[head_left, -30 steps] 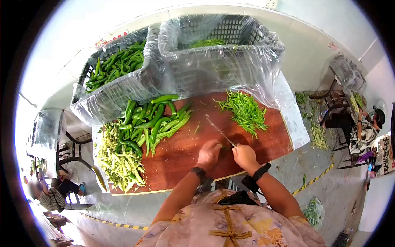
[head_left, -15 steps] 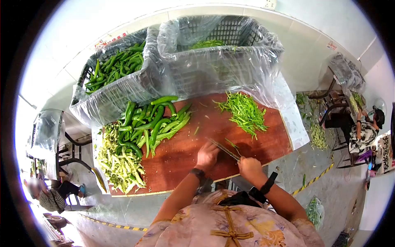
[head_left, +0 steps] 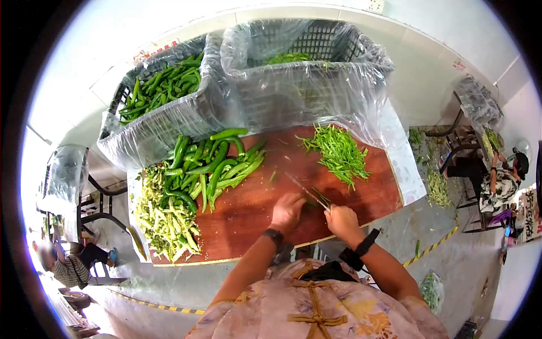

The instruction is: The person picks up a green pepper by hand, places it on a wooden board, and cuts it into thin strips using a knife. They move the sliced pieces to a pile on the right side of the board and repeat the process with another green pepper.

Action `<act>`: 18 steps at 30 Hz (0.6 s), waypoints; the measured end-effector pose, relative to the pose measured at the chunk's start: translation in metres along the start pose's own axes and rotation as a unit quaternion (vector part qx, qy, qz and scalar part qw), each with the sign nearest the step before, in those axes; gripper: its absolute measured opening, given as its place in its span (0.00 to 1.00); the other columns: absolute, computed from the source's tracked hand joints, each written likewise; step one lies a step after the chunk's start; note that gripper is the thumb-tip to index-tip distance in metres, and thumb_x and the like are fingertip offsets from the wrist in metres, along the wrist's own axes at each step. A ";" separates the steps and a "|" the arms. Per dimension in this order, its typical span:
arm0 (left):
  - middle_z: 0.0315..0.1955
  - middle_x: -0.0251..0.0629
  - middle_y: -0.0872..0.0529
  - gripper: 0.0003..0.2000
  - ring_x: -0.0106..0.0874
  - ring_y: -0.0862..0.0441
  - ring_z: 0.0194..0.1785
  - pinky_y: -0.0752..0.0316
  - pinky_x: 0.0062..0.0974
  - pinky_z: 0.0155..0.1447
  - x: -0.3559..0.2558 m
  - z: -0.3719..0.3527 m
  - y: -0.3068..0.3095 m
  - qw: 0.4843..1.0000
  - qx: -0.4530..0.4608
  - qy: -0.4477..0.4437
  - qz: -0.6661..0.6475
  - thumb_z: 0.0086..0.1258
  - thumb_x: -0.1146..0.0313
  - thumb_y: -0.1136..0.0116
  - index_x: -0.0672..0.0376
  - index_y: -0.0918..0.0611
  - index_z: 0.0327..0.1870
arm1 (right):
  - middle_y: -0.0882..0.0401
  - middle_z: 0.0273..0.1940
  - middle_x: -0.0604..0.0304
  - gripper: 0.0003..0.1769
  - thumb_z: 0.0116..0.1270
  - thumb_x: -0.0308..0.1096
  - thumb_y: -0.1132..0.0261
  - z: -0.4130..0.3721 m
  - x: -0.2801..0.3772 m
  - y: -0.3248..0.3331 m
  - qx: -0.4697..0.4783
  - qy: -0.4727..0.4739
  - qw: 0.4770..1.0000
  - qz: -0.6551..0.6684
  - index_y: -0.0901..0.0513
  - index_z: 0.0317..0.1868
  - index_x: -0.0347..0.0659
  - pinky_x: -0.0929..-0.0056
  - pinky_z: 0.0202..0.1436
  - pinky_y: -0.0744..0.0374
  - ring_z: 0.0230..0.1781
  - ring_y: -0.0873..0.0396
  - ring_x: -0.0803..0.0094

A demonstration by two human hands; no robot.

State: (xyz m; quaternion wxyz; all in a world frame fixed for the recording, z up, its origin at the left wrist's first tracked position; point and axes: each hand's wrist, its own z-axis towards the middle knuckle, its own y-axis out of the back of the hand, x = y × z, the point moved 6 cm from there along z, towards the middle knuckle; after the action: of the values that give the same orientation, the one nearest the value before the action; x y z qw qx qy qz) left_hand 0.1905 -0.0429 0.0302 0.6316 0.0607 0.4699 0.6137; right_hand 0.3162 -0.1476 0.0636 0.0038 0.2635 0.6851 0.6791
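My right hand (head_left: 343,222) is closed round the handle of a knife (head_left: 307,192), whose blade points up and left over the red-brown board (head_left: 248,226). Just left of the blade, my left hand (head_left: 288,211) has its fingers bent together near the board; what they hold, if anything, is too small to name. Thin green strips lie by the blade. Whole green peppers (head_left: 212,164) are heaped at the board's left, beside a pile of pale pepper cores (head_left: 166,220). Cut green strips (head_left: 339,152) form a heap at the upper right.
Behind the board stand two plastic-lined crates, one with green peppers (head_left: 169,82), one with cut strips (head_left: 291,57). One person (head_left: 70,268) sits at far left, another (head_left: 498,183) at far right. A plastic bag of greens (head_left: 432,291) lies on the floor.
The knife and both hands have shifted slightly, with the blade now a little farther right of my left hand's fingertips. The whole view has moved a little.
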 end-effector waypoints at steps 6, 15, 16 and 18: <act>0.37 0.37 0.19 0.09 0.40 0.23 0.42 0.25 0.36 0.44 0.002 -0.002 -0.001 1.000 0.013 -0.005 0.007 0.51 0.78 0.46 0.58 0.19 0.34 | 0.22 0.22 0.43 0.13 0.64 0.38 0.41 -0.023 0.006 0.004 0.026 0.019 0.999 -0.016 0.22 0.30 0.35 0.51 0.30 0.23 0.25 0.21 0.46; 0.40 0.40 0.19 0.11 0.42 0.23 0.44 0.25 0.35 0.46 0.004 -0.003 -0.001 0.998 0.063 0.007 0.010 0.50 0.79 0.46 0.60 0.20 0.36 | 0.22 0.23 0.43 0.13 0.63 0.37 0.41 0.022 0.025 -0.020 -0.006 0.040 0.999 0.009 0.23 0.27 0.35 0.51 0.30 0.23 0.25 0.21 0.45; 0.40 0.40 0.19 0.11 0.42 0.23 0.44 0.25 0.35 0.46 0.005 -0.001 -0.003 0.998 0.061 0.005 0.010 0.50 0.79 0.46 0.60 0.20 0.36 | 0.22 0.23 0.43 0.13 0.63 0.38 0.41 0.024 0.022 -0.021 -0.015 0.034 0.999 0.015 0.22 0.27 0.36 0.50 0.31 0.23 0.26 0.21 0.45; 0.37 0.40 0.20 0.09 0.42 0.23 0.42 0.25 0.36 0.45 0.000 0.000 0.004 0.999 -0.021 -0.024 -0.008 0.50 0.79 0.46 0.61 0.21 0.34 | 0.21 0.24 0.43 0.13 0.63 0.38 0.41 0.022 0.018 -0.019 -0.023 0.028 0.999 0.020 0.22 0.27 0.36 0.50 0.31 0.23 0.26 0.21 0.45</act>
State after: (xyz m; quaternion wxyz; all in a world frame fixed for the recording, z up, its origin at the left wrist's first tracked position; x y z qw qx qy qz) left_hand 0.1875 -0.0418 0.0328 0.6487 0.0583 0.4417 0.6170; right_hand 0.3017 -0.1198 0.0510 -0.0230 0.2575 0.6636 0.7020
